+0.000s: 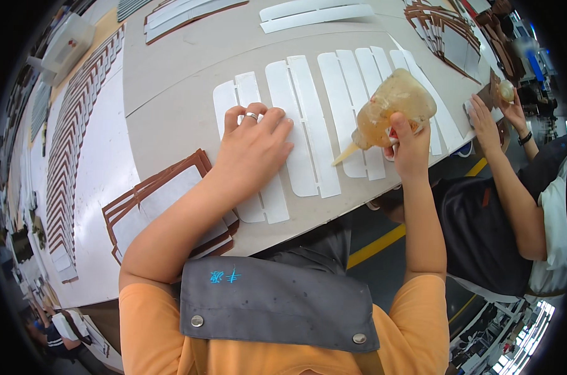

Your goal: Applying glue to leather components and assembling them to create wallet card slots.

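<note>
Though the bottle (401, 94) hides most right fingers (401, 125) gripping it, left fingers (273, 119) arch loosely over white strips (274, 200).

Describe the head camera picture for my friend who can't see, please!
A person's right hand holds a yellowish bottle, nozzle tilted down, above white strips laid on a table. The left hand is over the leftmost strips. Brown-edged panels lie nearby, and another person is at right.
</note>
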The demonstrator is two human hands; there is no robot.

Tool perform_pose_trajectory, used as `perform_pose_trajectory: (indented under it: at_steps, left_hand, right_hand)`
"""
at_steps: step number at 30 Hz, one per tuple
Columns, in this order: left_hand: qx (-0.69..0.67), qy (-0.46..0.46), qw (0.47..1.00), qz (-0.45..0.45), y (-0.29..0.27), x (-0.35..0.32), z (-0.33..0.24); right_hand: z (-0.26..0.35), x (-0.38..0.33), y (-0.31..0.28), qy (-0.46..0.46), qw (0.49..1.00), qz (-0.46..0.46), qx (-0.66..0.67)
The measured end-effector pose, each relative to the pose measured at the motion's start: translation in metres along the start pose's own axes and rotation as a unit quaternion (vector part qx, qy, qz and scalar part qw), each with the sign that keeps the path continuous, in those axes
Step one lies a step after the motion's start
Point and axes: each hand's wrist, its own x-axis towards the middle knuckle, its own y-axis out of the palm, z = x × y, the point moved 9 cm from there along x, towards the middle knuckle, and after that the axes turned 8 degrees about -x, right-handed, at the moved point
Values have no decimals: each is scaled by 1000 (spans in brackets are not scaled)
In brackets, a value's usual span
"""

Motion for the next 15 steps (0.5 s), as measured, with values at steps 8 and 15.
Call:
perform_pose_trajectory:
  at_steps: [8,15]
  left_hand:
    - [-6,10,1000,-10,-5,3,-2]
    - [-60,-21,997,33,-9,14,5]
  right_hand:
    - [-25,-26,-16,27,994,56,95]
    - [15,46,-34,-67,986,-49,143]
